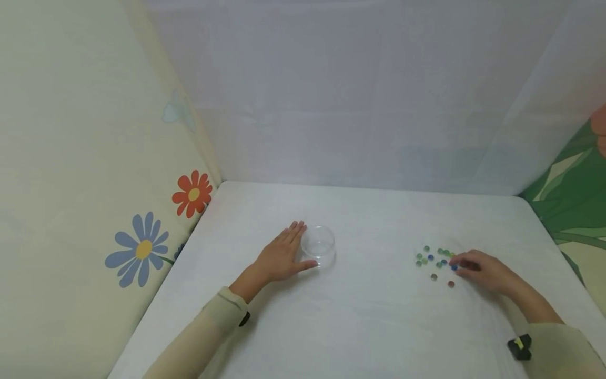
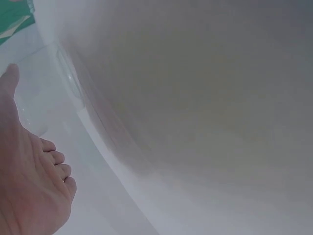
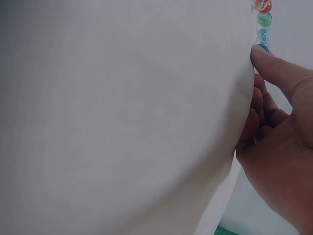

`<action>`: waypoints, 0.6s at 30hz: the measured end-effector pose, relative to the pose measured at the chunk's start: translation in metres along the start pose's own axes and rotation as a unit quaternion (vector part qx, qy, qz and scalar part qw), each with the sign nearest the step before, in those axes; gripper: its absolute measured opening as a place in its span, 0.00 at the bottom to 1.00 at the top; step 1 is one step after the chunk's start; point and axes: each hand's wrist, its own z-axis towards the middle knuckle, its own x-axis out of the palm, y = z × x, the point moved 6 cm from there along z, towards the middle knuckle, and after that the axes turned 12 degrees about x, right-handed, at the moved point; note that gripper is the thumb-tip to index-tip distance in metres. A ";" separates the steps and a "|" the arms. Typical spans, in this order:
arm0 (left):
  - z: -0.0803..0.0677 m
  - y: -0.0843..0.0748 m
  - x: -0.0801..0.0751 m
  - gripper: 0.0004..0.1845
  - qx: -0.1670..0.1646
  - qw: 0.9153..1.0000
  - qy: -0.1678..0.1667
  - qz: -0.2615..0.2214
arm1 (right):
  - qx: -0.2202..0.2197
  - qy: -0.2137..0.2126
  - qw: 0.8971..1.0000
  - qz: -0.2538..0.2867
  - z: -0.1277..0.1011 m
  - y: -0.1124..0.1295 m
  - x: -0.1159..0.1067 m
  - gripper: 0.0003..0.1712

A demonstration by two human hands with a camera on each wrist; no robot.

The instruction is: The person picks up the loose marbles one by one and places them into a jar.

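Observation:
A clear round container stands on the white table, left of its middle. Against its left side rests my left hand, fingers straight and thumb stretched along the near side. The left wrist view shows this hand's palm beside the see-through wall. At the right, my right hand has curled fingers, with thumb and index finger pinching a blue marble. Several glass marbles, green, blue and clear, lie scattered left of it. A reddish marble lies nearest the front.
A white cloth covers the table. Behind it hangs a pale backdrop. A wall with painted flowers borders the left side, and green leaf patterns show at the right.

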 end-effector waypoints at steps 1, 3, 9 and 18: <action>0.000 0.000 0.000 0.58 0.000 1.000 0.000 -0.001 | -0.001 0.000 1.000 0.000 0.000 0.000 0.000 0.12; 0.000 0.000 0.000 0.58 0.000 1.000 0.000 -0.001 | 0.002 -0.003 1.000 -0.004 0.000 0.000 0.000 0.12; 0.001 0.002 0.002 0.58 -0.003 1.000 0.005 0.003 | 0.016 -0.007 1.000 -0.003 0.000 0.000 -0.002 0.12; 0.000 0.003 0.001 0.58 -0.004 1.000 0.004 0.003 | 0.017 -0.016 1.000 -0.012 -0.003 0.006 -0.006 0.10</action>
